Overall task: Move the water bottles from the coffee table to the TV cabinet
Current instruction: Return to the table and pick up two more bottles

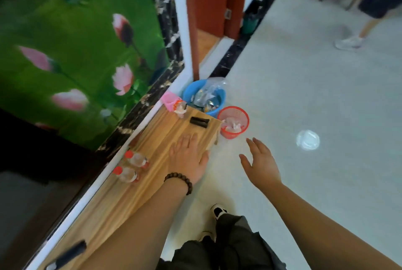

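Two clear water bottles with red caps, one (136, 159) behind the other (127, 174), stand close together on the wooden TV cabinet (130, 200) near the wall. My left hand (188, 156), with a bead bracelet on the wrist, hovers flat and open over the cabinet's front edge, to the right of the bottles and apart from them. Over the pale floor, my right hand (261, 162) is open with fingers spread and holds nothing. The coffee table is out of view.
On the cabinet lie a black remote-like object (199, 121), a pink holder (170, 100) and another dark object (67, 255). A blue bin (220, 93) and red mesh basket (233, 125) stand past the cabinet's end. A clear lid (307, 140) lies on the floor. Another person's leg (367, 28) is far right.
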A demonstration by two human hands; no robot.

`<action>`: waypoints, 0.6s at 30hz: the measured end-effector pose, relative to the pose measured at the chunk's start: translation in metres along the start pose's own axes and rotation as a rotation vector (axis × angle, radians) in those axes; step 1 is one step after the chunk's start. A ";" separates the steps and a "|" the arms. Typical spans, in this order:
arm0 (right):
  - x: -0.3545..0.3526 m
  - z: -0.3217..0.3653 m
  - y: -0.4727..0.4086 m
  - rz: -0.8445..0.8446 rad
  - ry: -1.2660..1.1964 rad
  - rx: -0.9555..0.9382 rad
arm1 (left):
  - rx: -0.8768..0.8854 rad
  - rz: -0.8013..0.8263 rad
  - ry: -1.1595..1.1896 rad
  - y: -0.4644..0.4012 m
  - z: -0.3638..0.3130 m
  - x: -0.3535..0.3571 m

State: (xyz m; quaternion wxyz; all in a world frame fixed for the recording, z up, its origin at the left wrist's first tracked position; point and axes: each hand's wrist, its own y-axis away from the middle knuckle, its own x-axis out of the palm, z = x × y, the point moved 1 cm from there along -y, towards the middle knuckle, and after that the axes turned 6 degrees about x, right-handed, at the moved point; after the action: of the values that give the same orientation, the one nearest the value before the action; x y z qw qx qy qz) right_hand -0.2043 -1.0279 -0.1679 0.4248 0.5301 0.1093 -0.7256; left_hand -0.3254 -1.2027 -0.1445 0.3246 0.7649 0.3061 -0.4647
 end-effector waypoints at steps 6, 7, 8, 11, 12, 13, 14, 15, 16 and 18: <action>-0.010 -0.072 0.067 -0.137 -0.132 0.294 | 0.289 0.063 -0.089 0.001 -0.057 0.030; -0.011 -0.083 0.080 -0.156 -0.152 0.344 | 0.348 0.073 -0.100 0.003 -0.068 0.036; -0.013 -0.095 0.093 -0.178 -0.172 0.394 | 0.409 0.082 -0.104 0.005 -0.081 0.043; -0.015 -0.128 0.134 -0.246 -0.229 0.543 | 0.574 0.138 -0.129 0.016 -0.123 0.063; -0.016 -0.139 0.148 -0.269 -0.244 0.592 | 0.623 0.160 -0.142 0.020 -0.138 0.071; -0.018 -0.150 0.163 -0.293 -0.258 0.641 | 0.673 0.183 -0.155 0.025 -0.154 0.078; -0.019 -0.161 0.177 -0.318 -0.275 0.691 | 0.722 0.207 -0.164 0.031 -0.170 0.086; -0.020 -0.172 0.192 -0.345 -0.292 0.743 | 0.771 0.234 -0.172 0.037 -0.186 0.094; -0.021 -0.184 0.206 -0.373 -0.308 0.795 | 0.817 0.261 -0.177 0.043 -0.204 0.102; -0.025 -0.207 0.234 -0.432 -0.339 0.898 | 0.907 0.310 -0.181 0.057 -0.239 0.118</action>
State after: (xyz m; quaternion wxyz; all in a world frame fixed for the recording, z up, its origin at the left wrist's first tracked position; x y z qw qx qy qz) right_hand 0.1093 -1.0335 -0.1637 0.0082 0.5005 -0.1757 -0.8477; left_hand -0.1142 -1.0303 -0.1540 0.0493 0.8222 -0.0740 -0.5621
